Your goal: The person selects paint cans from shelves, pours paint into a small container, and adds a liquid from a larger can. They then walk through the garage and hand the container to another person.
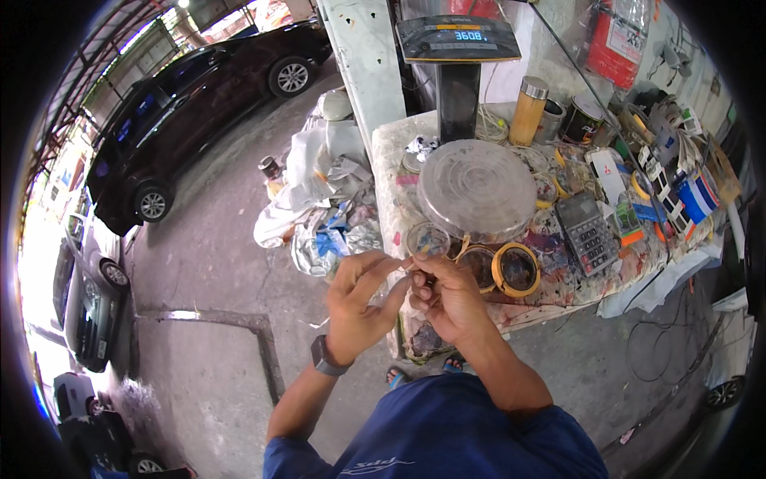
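Observation:
My left hand (363,295) and my right hand (448,297) meet at the near left corner of a stained table, fingertips pinched together. Something small and pale is between them, too tiny to name. Beneath my left hand the end of a thin whitish strip pokes out, but I cannot tell whether it is part of what I hold. Just beyond my fingers is a small round clear container (428,239). To the right of my right hand lies a yellow roll of masking tape (515,270), with another tape roll (479,263) beside it, partly hidden.
A digital scale with a lit display (457,38) and a round plate (477,188) stands behind my hands. A calculator (588,235), a bamboo-coloured flask (528,112) and several cans crowd the table's right. Plastic rubbish (319,211) heaps left. A dark car (191,112) is parked beyond.

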`<action>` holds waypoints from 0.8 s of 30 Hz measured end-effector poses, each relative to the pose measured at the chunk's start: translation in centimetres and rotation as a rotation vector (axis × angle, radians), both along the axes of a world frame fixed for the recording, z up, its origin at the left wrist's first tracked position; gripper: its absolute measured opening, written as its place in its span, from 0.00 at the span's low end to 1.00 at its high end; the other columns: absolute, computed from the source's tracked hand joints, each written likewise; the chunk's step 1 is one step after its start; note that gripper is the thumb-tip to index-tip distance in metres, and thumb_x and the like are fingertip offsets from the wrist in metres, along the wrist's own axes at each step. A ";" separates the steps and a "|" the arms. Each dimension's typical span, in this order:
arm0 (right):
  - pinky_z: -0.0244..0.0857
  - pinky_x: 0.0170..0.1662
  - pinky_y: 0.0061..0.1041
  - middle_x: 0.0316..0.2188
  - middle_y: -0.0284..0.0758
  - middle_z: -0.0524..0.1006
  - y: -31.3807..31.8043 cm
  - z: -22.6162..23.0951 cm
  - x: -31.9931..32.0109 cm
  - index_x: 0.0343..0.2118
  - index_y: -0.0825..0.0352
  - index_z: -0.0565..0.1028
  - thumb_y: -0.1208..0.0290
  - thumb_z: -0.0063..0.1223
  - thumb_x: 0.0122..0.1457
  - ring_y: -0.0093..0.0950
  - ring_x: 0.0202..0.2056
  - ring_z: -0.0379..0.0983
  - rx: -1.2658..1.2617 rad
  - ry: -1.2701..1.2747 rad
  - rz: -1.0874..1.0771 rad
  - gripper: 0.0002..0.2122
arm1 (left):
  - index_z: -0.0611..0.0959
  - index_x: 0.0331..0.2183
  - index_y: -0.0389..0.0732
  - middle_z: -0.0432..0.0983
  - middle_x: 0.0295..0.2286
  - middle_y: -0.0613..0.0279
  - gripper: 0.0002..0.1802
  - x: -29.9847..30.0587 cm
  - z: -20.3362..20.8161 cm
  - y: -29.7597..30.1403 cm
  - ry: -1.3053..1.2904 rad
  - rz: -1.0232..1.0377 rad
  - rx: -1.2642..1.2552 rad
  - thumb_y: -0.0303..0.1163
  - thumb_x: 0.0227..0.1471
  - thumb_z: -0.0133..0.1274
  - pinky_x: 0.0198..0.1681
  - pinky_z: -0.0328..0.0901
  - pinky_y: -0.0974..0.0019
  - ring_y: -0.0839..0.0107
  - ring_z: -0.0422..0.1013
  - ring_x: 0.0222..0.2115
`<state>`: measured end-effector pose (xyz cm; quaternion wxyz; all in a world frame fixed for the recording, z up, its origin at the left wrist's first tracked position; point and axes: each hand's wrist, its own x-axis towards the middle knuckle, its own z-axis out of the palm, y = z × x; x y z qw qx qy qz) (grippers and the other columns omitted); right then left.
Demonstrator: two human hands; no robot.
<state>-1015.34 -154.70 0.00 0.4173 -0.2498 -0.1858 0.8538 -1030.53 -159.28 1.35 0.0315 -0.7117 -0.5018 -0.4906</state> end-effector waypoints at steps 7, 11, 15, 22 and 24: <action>0.55 0.23 0.16 0.20 0.22 0.66 -0.2 -0.6 -0.1 0.37 0.68 0.76 0.65 0.54 0.63 0.13 0.20 0.60 -0.029 0.069 0.019 0.10 | 0.83 0.42 0.35 0.80 0.33 0.58 0.19 0.6 -0.5 0.2 -0.223 -0.048 -0.218 0.19 0.44 0.64 0.35 0.70 0.71 0.72 0.76 0.29; 0.54 0.23 0.16 0.20 0.22 0.65 -0.3 -0.7 0.1 0.37 0.68 0.76 0.65 0.54 0.63 0.13 0.21 0.59 -0.024 0.079 0.006 0.10 | 0.82 0.43 0.34 0.80 0.33 0.61 0.17 0.3 -0.9 0.2 -0.348 -0.111 -0.319 0.17 0.48 0.61 0.37 0.69 0.73 0.78 0.75 0.32; 0.54 0.23 0.16 0.20 0.22 0.65 -0.4 -0.8 0.2 0.37 0.68 0.77 0.65 0.54 0.63 0.13 0.21 0.59 0.012 0.047 -0.005 0.10 | 0.82 0.44 0.33 0.80 0.34 0.63 0.17 0.4 -1.2 0.1 -0.496 -0.173 -0.398 0.16 0.49 0.60 0.40 0.69 0.74 0.79 0.74 0.34; 0.54 0.24 0.15 0.20 0.21 0.66 -0.9 -0.9 -0.1 0.39 0.67 0.78 0.66 0.55 0.63 0.13 0.21 0.59 0.026 0.026 -0.052 0.09 | 0.82 0.42 0.32 0.80 0.34 0.62 0.14 0.6 -1.3 -0.2 -0.540 -0.142 -0.424 0.17 0.51 0.60 0.40 0.69 0.73 0.79 0.75 0.33; 0.54 0.23 0.15 0.20 0.22 0.66 -1.0 -0.9 0.0 0.39 0.67 0.78 0.66 0.55 0.63 0.13 0.20 0.59 0.025 0.026 -0.059 0.09 | 0.83 0.40 0.32 0.80 0.33 0.62 0.12 0.5 -1.2 -0.3 -0.487 -0.114 -0.405 0.17 0.51 0.60 0.39 0.69 0.73 0.78 0.75 0.33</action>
